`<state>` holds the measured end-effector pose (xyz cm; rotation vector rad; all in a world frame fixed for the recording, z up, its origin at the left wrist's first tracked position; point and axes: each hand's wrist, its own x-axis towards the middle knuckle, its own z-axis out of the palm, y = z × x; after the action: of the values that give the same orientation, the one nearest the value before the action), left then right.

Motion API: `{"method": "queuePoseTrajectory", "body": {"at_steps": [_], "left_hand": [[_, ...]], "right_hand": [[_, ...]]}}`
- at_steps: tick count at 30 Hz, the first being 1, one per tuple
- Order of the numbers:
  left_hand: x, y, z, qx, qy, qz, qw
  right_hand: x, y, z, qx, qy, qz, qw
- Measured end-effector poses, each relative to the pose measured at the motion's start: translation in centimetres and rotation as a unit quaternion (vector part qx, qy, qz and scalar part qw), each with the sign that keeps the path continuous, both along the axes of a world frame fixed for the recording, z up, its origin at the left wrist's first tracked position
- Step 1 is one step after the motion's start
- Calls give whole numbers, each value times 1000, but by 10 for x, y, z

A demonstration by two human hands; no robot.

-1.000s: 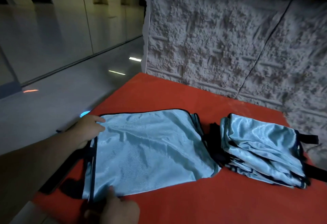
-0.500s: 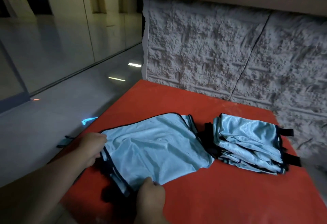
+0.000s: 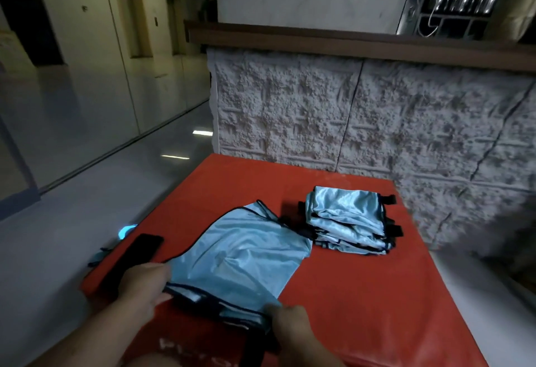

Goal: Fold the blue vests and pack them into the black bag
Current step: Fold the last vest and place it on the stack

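Note:
A light blue vest [image 3: 240,253] with black trim lies partly folded on the red mat [image 3: 362,294]. My left hand [image 3: 143,284] grips its near left corner, and my right hand [image 3: 291,326] grips its near edge further right. The held edge is lifted slightly off the mat. A stack of folded blue vests [image 3: 346,217] sits at the back right of the mat, black straps sticking out on its right side. No black bag can be made out for certain.
A flat black object [image 3: 132,259] lies at the mat's left edge. A rough white stone wall [image 3: 377,117] with a wooden ledge rises behind the mat. Glossy grey floor [image 3: 72,207] spreads to the left, with a small glowing blue thing [image 3: 126,230] beside the mat.
Both hands have pulled the vest's near edge toward me and gathered it. The vest now lies narrower and slanted. The view has tilted up and back.

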<state>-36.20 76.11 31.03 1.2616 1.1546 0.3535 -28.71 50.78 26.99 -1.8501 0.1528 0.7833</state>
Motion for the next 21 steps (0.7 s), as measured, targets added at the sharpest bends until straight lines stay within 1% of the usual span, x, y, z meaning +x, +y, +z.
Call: {"method": "queuePoseTrajectory", "body": {"at_steps": [1, 2, 4, 6, 8, 10, 13, 17, 19, 21], "left_hand": [[-7, -4, 1, -15, -13, -3, 1000], [-14, -9, 6, -24, -26, -8, 999], [-28, -19, 14, -42, -42, -20, 998], [-39, -38, 25, -53, -49, -39, 997], [-50, -57, 35, -73, -47, -64, 994], [-54, -71, 41, -91, -40, -88, 991], [-59, -94, 47, -118, -37, -124, 985], [-58, -109, 53, -134, -65, -158, 976], [-57, -109, 52, -125, -68, -193, 971], [-59, -109, 52, -84, -53, -246, 964]], "right_hand": [[-1, -2, -4, 45, 25, -30, 998], [-1, -7, -7, 66, 26, -57, 996], [0, -23, -10, 97, 18, -79, 992], [-5, -40, 17, 86, -3, -96, 992], [-12, -64, 42, 124, -18, -97, 987], [-9, -84, 54, 125, -15, -75, 989], [-7, -116, 69, 83, -27, -57, 994], [-1, -147, 87, 99, -23, -55, 993], [3, -157, 95, 152, 5, -42, 987], [8, -167, 101, 224, 56, -34, 972]]}}
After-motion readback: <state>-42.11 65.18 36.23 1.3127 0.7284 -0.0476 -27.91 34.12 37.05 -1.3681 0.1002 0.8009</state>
